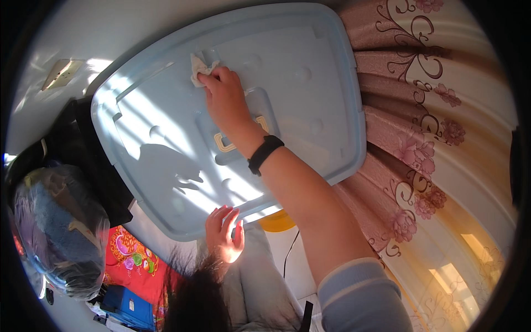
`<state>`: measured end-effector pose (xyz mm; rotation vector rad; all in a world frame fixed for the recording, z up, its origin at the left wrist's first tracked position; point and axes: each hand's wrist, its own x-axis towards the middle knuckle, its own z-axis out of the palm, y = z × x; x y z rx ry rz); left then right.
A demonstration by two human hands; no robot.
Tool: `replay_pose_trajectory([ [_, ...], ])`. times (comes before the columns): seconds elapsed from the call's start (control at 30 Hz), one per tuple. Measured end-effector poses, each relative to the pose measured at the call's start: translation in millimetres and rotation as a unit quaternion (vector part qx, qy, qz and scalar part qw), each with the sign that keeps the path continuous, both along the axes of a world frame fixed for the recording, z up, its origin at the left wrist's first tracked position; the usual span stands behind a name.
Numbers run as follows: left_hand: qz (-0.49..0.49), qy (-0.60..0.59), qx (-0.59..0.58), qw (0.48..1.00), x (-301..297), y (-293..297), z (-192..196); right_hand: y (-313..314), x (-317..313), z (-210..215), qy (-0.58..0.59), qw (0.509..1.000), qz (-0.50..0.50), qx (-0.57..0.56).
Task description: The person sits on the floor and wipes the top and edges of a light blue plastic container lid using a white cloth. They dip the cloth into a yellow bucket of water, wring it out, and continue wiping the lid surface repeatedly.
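The right hand (225,91) has its grip pinched on a white cloth (202,69), on the lid (310,99) toward its far edge. The left hand (223,235) is at the lid's near edge, fingers slightly parted; whether its grip clasps that edge I cannot tell. If it gives little support, a hard push near the far edge could shift or tip the lid. The cloth, bunched small, might slip from the fingertips or snag on the handle (225,145) at the lid's middle, and the wristband (266,154), above the lid, could scrape there if the wrist drops
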<state>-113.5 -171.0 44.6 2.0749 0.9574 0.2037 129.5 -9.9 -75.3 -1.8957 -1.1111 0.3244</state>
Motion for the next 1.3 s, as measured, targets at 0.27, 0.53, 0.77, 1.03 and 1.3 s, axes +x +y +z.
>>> replay_pose_trajectory([
  [0.27, 0.01, 0.003, -0.011, 1.0, -1.7, -0.5, -4.5, 24.8, 98.6, 29.1, -0.069, 0.985, -0.155, 0.021],
  [0.53, -0.002, -0.007, -0.002, 1.0, 2.0, 0.2, -2.0, 0.0, -69.5, 16.9, 0.07, 0.996, 0.045, 0.02],
  [0.77, -0.039, -0.012, 0.002, 0.999, -2.8, 6.6, 0.0, -92.0, -46.2, 80.8, 0.322, 0.945, -0.039, 0.049],
  [1.03, -0.064, -0.007, -0.024, 0.998, 0.6, -18.3, -10.7, -247.7, 155.3, 62.0, -0.004, 0.961, -0.202, -0.19],
  [1.3, -0.122, -0.002, -0.024, 0.992, 15.0, -34.2, -3.3, -223.0, -22.5, 63.8, 0.155, 0.98, 0.021, -0.124],
])
